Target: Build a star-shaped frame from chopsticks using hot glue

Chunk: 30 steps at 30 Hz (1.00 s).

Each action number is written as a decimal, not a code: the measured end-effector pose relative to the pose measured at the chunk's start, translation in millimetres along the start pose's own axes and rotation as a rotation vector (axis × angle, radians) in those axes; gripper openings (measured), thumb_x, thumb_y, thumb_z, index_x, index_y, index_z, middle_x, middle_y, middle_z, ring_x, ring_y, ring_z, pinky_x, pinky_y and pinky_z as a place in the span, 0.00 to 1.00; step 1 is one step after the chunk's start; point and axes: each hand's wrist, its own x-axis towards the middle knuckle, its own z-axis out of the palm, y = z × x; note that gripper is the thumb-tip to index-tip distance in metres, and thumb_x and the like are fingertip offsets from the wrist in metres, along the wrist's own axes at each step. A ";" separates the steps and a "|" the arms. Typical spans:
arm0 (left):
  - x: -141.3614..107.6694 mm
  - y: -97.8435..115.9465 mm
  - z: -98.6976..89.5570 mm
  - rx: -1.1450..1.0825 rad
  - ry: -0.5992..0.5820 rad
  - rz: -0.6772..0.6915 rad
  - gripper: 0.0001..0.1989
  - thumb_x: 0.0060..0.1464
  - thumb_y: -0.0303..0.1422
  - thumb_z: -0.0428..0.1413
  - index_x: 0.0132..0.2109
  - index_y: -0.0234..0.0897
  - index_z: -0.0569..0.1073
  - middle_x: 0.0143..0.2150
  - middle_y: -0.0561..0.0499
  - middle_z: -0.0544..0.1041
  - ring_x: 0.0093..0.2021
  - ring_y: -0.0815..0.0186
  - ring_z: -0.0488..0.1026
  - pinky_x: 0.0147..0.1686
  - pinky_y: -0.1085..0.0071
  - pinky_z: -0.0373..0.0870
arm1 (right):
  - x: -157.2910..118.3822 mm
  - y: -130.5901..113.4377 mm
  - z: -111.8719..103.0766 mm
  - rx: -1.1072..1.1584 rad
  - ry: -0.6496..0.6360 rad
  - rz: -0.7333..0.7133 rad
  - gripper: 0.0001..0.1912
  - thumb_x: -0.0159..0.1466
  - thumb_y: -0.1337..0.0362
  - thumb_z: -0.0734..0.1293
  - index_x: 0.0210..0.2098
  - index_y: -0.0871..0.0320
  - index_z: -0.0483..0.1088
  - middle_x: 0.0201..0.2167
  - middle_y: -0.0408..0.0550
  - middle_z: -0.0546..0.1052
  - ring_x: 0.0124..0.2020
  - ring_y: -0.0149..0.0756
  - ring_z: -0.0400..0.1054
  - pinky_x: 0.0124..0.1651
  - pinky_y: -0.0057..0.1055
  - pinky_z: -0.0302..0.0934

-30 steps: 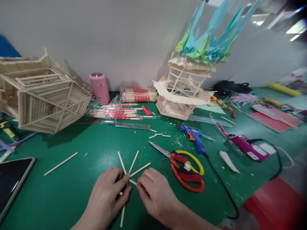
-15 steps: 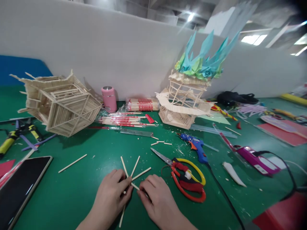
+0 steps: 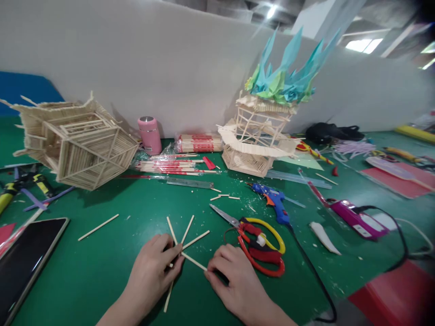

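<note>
Several thin wooden sticks (image 3: 196, 240) fan out like a star on the green table. My left hand (image 3: 154, 267) is closed, its fingertips pinching the sticks where they meet and hiding part of the centre. One stick (image 3: 195, 261) slants from that centre down to the right, and my right hand (image 3: 233, 276) pinches its outer end between thumb and fingers. Right of my right hand lie scissors (image 3: 261, 244) with red and yellow handles. A loose stick (image 3: 98, 227) rests to the left of the star.
A stick frame (image 3: 98, 149) lies back left, near a pink flask (image 3: 150, 136). Wrapped stick bundles (image 3: 200, 143) and a paper-topped stick model (image 3: 254, 158) stand behind. A blue glue gun (image 3: 277, 203) lies right, a phone (image 3: 27, 262) left.
My right hand has shifted right to the outer end of the slanting stick, showing more of its length. The view has moved slightly. My left hand still pinches the centre.
</note>
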 end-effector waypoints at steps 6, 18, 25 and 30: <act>1.6 -1.1 1.3 -0.017 -0.002 0.013 0.10 0.55 0.30 0.47 0.36 0.35 0.73 0.28 0.49 0.67 0.28 0.65 0.65 0.25 0.69 0.63 | 3.2 -2.5 -2.0 -0.025 -0.072 0.033 0.06 0.58 0.69 0.61 0.26 0.57 0.66 0.27 0.44 0.68 0.32 0.34 0.61 0.35 0.32 0.51; 3.2 2.1 -2.8 -0.058 -0.023 -0.005 0.10 0.54 0.30 0.47 0.37 0.35 0.73 0.30 0.47 0.68 0.29 0.64 0.66 0.27 0.67 0.66 | 25.7 -5.0 -21.5 -0.002 -0.180 0.115 0.26 0.51 0.64 0.68 0.49 0.52 0.61 0.43 0.47 0.65 0.42 0.41 0.59 0.45 0.37 0.53; -15.7 -8.1 -21.0 -0.125 -0.050 -0.036 0.14 0.54 0.31 0.48 0.48 0.37 0.66 0.40 0.45 0.69 0.38 0.64 0.68 0.35 0.68 0.69 | 36.3 -1.4 -29.4 -0.087 -0.284 0.065 0.35 0.49 0.56 0.69 0.55 0.53 0.58 0.43 0.50 0.64 0.43 0.43 0.57 0.46 0.40 0.54; -35.8 -13.9 -32.0 -0.016 -0.013 -0.037 0.10 0.51 0.34 0.53 0.41 0.38 0.70 0.37 0.46 0.70 0.36 0.62 0.69 0.35 0.66 0.70 | 38.1 -2.3 -31.7 -0.083 -0.309 0.089 0.33 0.47 0.54 0.70 0.52 0.52 0.61 0.43 0.49 0.64 0.43 0.43 0.57 0.46 0.40 0.54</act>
